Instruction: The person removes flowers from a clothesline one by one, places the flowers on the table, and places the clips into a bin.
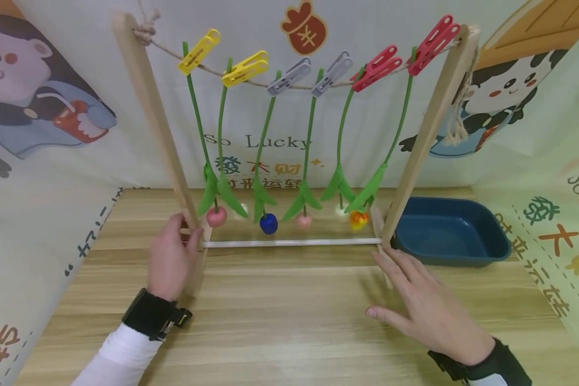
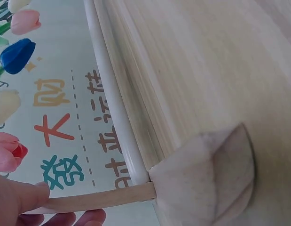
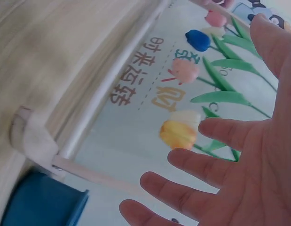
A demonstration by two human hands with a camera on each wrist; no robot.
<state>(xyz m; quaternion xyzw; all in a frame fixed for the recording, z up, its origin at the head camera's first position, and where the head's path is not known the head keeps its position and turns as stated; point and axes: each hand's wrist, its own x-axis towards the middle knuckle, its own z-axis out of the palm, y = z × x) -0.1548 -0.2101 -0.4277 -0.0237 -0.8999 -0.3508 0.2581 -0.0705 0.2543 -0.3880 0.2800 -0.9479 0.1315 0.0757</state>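
A wooden rack (image 1: 427,134) stands on the table, its two posts joined by a white rod (image 1: 294,243) low down and a rope (image 1: 258,83) near the top. Artificial tulips hang flower-down from the rope, held by yellow, grey and red clothespins (image 1: 289,76); a blue tulip (image 1: 268,223) and an orange one (image 1: 359,220) are among them. My left hand (image 1: 172,257) grips the lower left post (image 2: 98,198), thumb on one side and fingers on the other. Beside the right post's foot, my right hand (image 1: 422,305) is spread with straight fingers and holds nothing.
A dark blue plastic basin (image 1: 453,257) sits on the table just right of the rack. Printed cloth (image 1: 251,118) hangs behind and along both sides. Wood-grain tabletop (image 1: 280,316) extends in front of the rack. A loose rope end (image 1: 457,128) dangles from the right post.
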